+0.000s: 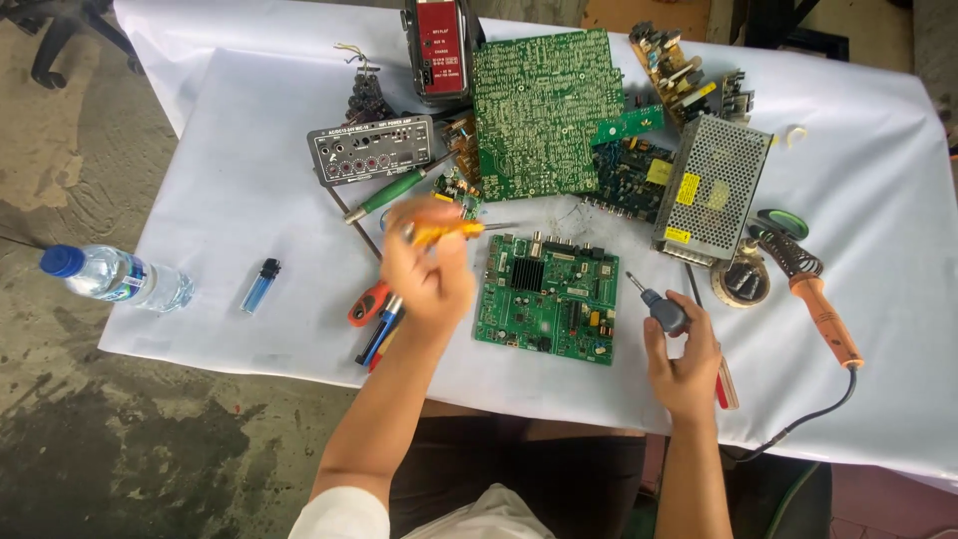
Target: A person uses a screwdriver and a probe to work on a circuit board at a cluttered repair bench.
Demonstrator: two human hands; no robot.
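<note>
White cloth over a counter (249, 160), crowded with electronics, seen from above. Left hand (427, 269), blurred, raised over the cloth just left of a small green circuit board (547, 299); grip closed around a yellow-handled screwdriver (454, 232), shaft pointing right toward the board's upper edge. Right hand (684, 359) low at the board's right side, grip closed on a short dark-handled screwdriver (659, 304), tip angled up and left, close to the board's right edge but apart from it. Under the left hand, flat on the cloth: an orange-handled tool (366, 304) and blue-handled pens or drivers (377, 334), hard to tell which. Above, a green-handled screwdriver (391, 192) lying aslant beside a grey audio panel (371, 150) with knobs and sockets. Further back, a large green circuit board (544, 115), solder side up, overlapping a darker board (629, 175); a red-faced device (439, 50) at the far edge. To the right, a perforated metal power supply (714, 185), then a soldering iron (813, 299) with orange handle and black cord, lying near a roll of tape (740, 279). At far left, a blue lighter (259, 285) on the cloth and a plastic water bottle (115, 277) with blue cap, lying on its side at the cloth's edge.
</note>
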